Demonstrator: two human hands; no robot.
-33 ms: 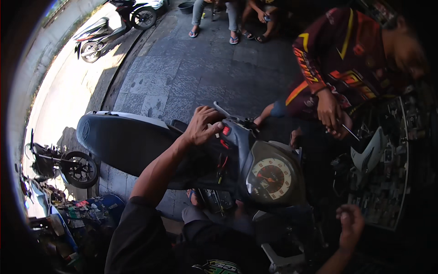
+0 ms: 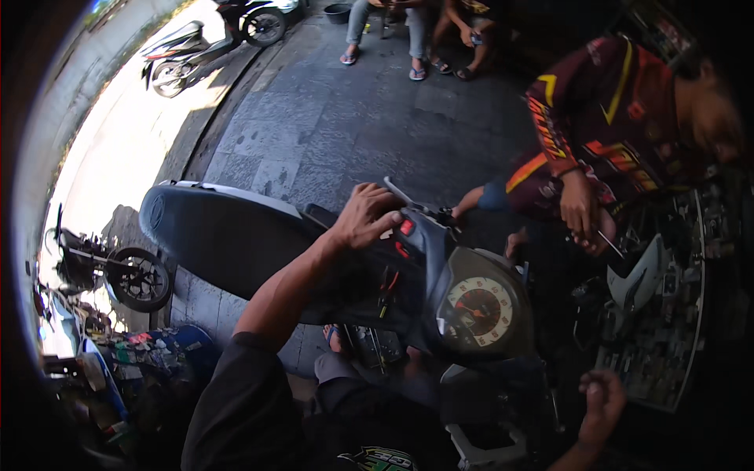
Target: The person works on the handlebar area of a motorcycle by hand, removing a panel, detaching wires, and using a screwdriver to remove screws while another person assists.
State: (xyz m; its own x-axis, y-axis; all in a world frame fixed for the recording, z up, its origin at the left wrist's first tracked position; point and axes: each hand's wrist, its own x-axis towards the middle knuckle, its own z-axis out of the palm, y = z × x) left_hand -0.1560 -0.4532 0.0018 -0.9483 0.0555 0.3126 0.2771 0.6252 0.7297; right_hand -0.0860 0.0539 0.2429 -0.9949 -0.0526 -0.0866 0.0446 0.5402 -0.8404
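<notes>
A black scooter stands below me, its long seat (image 2: 220, 231) to the left and its round speedometer (image 2: 479, 310) in the middle. My left hand (image 2: 365, 216) is closed over the left handlebar grip, with the brake lever (image 2: 399, 191) sticking out beyond my fingers. My right hand (image 2: 601, 400) is curled into a fist at the lower right, in deep shadow where the handlebar's other end lies; what it grips is hidden. A co-worker in a dark red and yellow jersey (image 2: 597, 118) leans in from the right, both hands (image 2: 580, 208) on a thin screwdriver (image 2: 611, 245).
A tray of small parts and tools (image 2: 660, 337) lies at the right, next to a white body panel (image 2: 636, 282). Motorbikes are parked at the left (image 2: 126, 275) and upper left (image 2: 204, 43). Seated people's legs (image 2: 408, 39) show at the top. Grey paving (image 2: 338, 118) lies beyond.
</notes>
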